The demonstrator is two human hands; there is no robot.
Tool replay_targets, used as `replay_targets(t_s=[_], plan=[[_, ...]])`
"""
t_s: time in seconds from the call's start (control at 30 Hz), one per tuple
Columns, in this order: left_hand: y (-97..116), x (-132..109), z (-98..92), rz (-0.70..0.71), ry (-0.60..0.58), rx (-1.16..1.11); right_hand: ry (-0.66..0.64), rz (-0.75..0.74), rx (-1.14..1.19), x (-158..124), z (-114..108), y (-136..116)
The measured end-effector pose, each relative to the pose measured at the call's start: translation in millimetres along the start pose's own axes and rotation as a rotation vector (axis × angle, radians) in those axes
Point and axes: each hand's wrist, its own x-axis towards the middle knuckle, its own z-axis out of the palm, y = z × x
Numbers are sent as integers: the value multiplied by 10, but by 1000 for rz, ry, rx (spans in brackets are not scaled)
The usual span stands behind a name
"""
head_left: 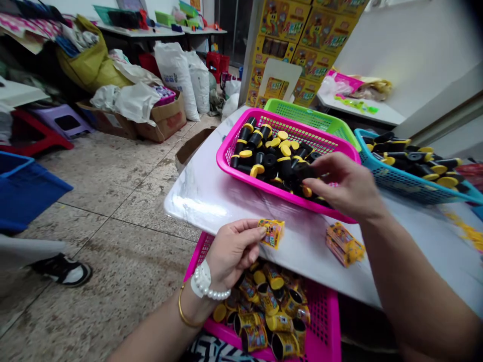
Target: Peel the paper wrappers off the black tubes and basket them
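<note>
My left hand (234,249) pinches a small yellow printed label (272,232) between thumb and fingers, just above the white marble table (204,193). My right hand (341,183) reaches into the pink basket (226,161) on the table, fingers closed round a black cylinder (304,172) among several black tubes with yellow caps. A small stack of the same yellow labels (344,244) lies on the table under my right wrist. Below the table edge, a second pink basket (324,327) holds several tubes wrapped in yellow labels.
A green basket (302,113) and a blue basket (400,183) of black and yellow tubes stand behind. Yellow printed cartons (298,35) are stacked at the back. Cardboard boxes, white sacks, stools and a blue crate (22,191) line the tiled floor at left. Someone's shoe (64,271) shows.
</note>
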Motion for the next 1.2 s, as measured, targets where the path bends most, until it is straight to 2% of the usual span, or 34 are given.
replay_targets(t_s=[0.07, 0.13, 0.27, 0.37, 0.5, 0.63, 0.77, 0.93, 1.07, 1.2], plan=[[16, 26, 16, -25, -20, -39, 40, 30, 255, -218, -53, -149], [15, 55, 37, -52, -49, -87, -11, 66, 409, -490, -38, -282], [-20, 96, 85, -82, -126, -143, -79, 141, 545, -956, 147, -362], [-38, 99, 114, -85, -151, -168, -50, 215, 498, -1099, 252, -299], [-44, 91, 129, -92, -130, -190, -39, 218, 348, -1106, 233, -265], [-50, 88, 137, -87, -116, -181, -74, 119, 125, -1067, 154, -341], [-52, 94, 128, -81, -119, -180, -44, 35, -44, -1052, 124, -399], [-61, 115, 98, -80, -171, -140, -82, -61, -52, -1063, 135, -418], [-82, 114, 91, -57, -151, -122, -103, -102, -75, -1035, 145, -425], [-121, 57, 87, -34, -148, -8, -199, -110, -69, -1007, 159, -378]])
